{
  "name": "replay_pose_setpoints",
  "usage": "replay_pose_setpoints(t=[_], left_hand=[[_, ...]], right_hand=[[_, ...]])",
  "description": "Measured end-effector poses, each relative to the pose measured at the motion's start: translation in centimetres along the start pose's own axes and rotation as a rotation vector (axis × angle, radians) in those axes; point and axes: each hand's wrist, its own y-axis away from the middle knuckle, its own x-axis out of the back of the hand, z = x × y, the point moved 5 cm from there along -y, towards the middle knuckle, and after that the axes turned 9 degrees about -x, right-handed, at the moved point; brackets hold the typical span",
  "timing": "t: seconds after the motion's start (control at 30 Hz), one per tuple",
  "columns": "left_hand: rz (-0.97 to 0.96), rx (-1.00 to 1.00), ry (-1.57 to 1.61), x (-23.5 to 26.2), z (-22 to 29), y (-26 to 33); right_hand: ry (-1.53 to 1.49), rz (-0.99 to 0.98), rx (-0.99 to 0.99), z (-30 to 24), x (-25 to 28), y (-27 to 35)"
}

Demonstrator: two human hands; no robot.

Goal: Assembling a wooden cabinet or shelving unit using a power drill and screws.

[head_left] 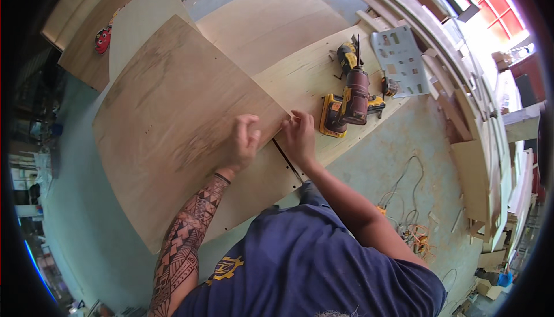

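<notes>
- The person's dark blue shirt [311,265] fills the lower middle, nearest the camera, with both forearms reaching up from it.
- The left hand [242,141] rests on the large brown plywood panel [173,121], fingers curled in loosely; I cannot tell whether they pinch anything.
- The right hand [299,135] sits at the panel's right edge, fingertips bent narrow onto the seam where it meets the paler board [311,77]; whether it grips something small is too fine to tell.
- The plywood panel lies flat, its long axis running from lower left to upper right, its near right corner pointing at the two hands.
- A dark narrow gap [287,158] runs down from the hands along the panel's edge.
- Just beside the right hand on the paler board lie a yellow-and-black cordless drill [349,106] and a second power tool [349,57], lying roughly up and down the frame.
- A grey perforated sheet [400,60] lies right of the tools.
- Cables [407,224] lie tangled on the floor at right.
</notes>
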Motion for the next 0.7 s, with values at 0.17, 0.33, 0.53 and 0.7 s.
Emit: replay_pose_setpoints(t=[0.17, 0.33, 0.53, 0.7], left_hand=[[0.421, 0.424, 0.901, 1.9, -3.7, 0.5], [0.492, 0.769, 0.900, 1.8, -4.9, 0.3], [0.077, 0.495, 0.157, -0.8, -2.3, -9.1], [-0.315, 0.027, 0.152, -10.9, 2.1, -17.9]], right_hand=[[-0.128, -0.330, 0.678, -4.7, -1.8, 4.8], [0.174, -0.491, 0.933, -2.9, -4.7, 6.5], [0.243, -0.496, 0.980, -2.5, -4.9, 6.6], [0.261, -0.816, 0.840, -0.8, -6.2, 7.2]])
